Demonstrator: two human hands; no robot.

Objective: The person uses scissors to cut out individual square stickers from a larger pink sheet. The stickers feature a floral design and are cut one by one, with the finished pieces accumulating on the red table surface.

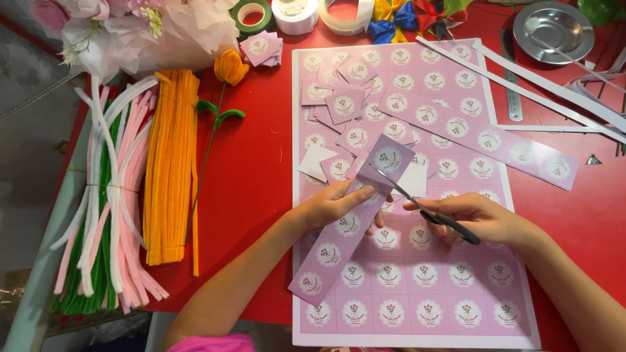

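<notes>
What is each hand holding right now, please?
Left hand: closed on the pink label strip.
Right hand: closed on the scissors, blades at the strip.

Pink label sheet (417, 287) on red table, cut square labels (342, 98) piled, label strip (345, 228) held

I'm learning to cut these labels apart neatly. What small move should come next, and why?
Probably close the scissors: the right hand has the blades open across the pink strip, just below its top label, while the left hand steadies it.
</notes>
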